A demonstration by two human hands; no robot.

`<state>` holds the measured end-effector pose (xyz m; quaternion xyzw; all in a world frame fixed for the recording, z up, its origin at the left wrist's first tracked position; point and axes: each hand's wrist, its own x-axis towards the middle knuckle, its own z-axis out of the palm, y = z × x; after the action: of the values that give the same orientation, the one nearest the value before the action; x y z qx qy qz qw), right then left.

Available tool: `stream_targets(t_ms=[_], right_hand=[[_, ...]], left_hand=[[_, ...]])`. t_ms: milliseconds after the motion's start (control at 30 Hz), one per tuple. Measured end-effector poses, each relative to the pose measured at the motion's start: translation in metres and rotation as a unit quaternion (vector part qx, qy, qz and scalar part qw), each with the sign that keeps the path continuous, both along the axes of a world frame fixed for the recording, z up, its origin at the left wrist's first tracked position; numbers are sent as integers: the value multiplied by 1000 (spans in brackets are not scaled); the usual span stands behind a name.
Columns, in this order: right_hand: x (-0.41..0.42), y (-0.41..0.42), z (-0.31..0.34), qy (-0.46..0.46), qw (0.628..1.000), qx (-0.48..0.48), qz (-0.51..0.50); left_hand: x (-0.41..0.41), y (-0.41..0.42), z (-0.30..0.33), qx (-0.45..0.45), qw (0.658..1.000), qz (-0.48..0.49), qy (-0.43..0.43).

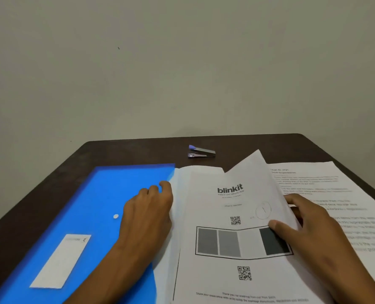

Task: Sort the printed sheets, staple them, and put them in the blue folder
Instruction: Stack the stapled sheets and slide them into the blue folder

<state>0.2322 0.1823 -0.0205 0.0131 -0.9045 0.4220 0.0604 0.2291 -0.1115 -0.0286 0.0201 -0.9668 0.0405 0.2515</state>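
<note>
Head view: dark brown table [237,145] carrying a blue folder, printed sheets and a small stapler, both hands on the papers.

Blue folder [90,205] lies flat across the table's left half, with a white label [60,261] near its front end and a white snap button [116,216] at mid-length. Just right of it a "blinkit" sheet [232,216] — logo, QR codes and a row of grey blocks — is lifted at its right edge, over a plain sheet beneath [182,176]; a text page [327,194] lies flat farther right. Left hand [148,216] rests at the seam between folder and papers, fingers curled, the tips on the edge of the plain sheet. Right hand [307,229] pinches the blinkit sheet's right edge — thumb on top, fingers behind. Stapler [201,151], silver with a purple tip, sits alone near the far edge, apart from everything.
</note>
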Motion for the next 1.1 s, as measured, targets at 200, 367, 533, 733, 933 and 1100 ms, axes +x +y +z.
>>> stream_targets(t_ms=[200,367,533,733,933,1100], right_hand=[[2,-21,5,20,999,-12,46],[-11,-53,10,26,996,-29,83],[-20,-93,0,11,992,-79,94],[-18,-155,-10,-27,992,-17,120],[-21,-176,-3,-54,984,64,154],[-22,-182,7,-56,971,131,190]], left_hand=[[6,6,22,-50,998,17,19],[5,9,28,-77,997,7,26],[4,10,27,-90,996,-18,4],[-2,10,19,-70,997,-18,-20],[1,14,24,-48,999,-4,-16],[2,13,26,-66,997,-33,12]])
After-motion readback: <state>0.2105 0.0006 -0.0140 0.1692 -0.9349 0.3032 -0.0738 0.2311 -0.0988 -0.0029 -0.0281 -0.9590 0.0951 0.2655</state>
